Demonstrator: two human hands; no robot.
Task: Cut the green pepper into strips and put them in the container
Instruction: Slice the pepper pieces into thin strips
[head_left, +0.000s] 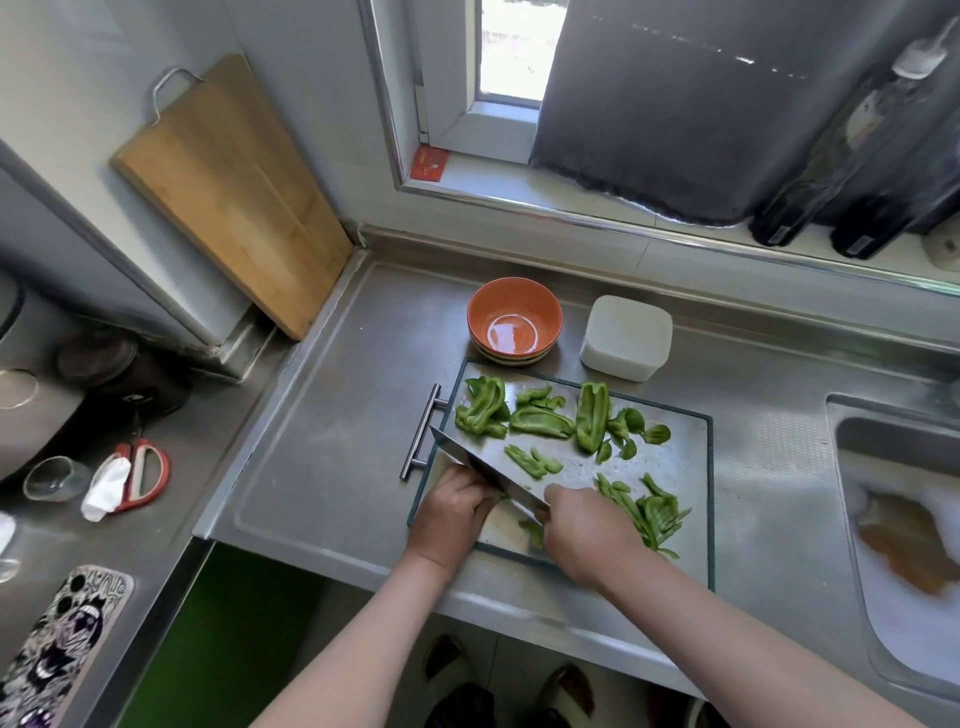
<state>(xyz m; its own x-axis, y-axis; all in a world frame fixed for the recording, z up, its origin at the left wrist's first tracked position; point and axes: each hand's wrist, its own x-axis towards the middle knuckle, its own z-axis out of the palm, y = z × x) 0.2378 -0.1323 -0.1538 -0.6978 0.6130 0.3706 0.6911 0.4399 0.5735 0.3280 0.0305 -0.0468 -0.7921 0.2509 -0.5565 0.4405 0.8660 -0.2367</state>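
Fingers (478, 491) of our left hand (457, 501) curl knuckles-down beside the knife (462, 452) blade, and we cannot tell what, if anything, they pin; our right hand (582, 525) grips the handle, blade running from 4 to 10 o'clock; cut strips (660, 514) lie heaped at its 3 o'clock; uncut pepper pieces (540, 421) wait at 12 o'clock on the cutting board (675, 467); beyond, the white container (626, 338) sits at 1 o'clock, nearer our right hand.

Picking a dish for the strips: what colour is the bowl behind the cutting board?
The bowl is orange, clearest in the head view.
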